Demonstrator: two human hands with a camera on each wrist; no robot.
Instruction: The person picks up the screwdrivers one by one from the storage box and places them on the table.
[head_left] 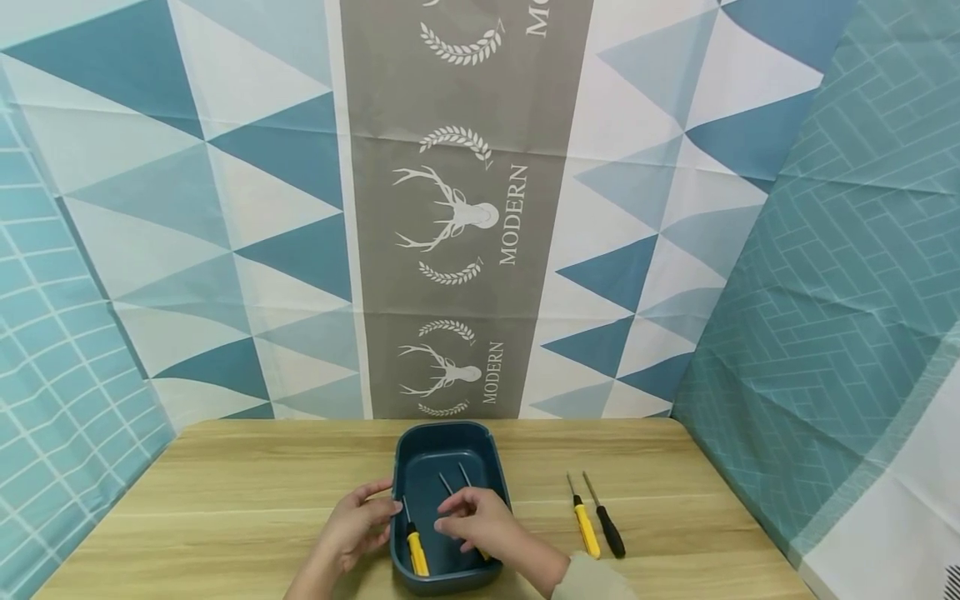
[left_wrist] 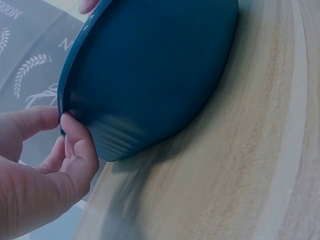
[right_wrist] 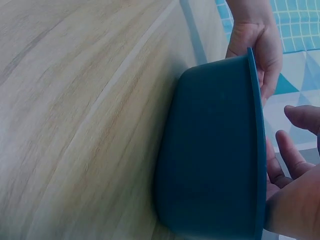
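Note:
A dark blue plastic bin (head_left: pixel 442 439) stands on the table, its long side running away from me. My left hand (head_left: pixel 352 529) pinches its left rim, also seen in the left wrist view, where the thumb and fingers sit on either side of the rim (left_wrist: pixel 64 82). Over the bin's right half is my right hand (head_left: pixel 487 525), fingers parted, with nothing seen between them. Inside at the left lies a yellow-and-black screwdriver (head_left: pixel 416 550). Two screwdriver shafts (head_left: pixel 465 473) show beyond the right hand, which hides most of their handles.
To the right of the bin, a yellow-handled screwdriver (head_left: pixel 585 525) and a black-handled screwdriver (head_left: pixel 611 529) lie side by side on the wooden table (head_left: pixel 285 475). Patterned cloth (head_left: pixel 450 292) hangs behind the table and on both sides.

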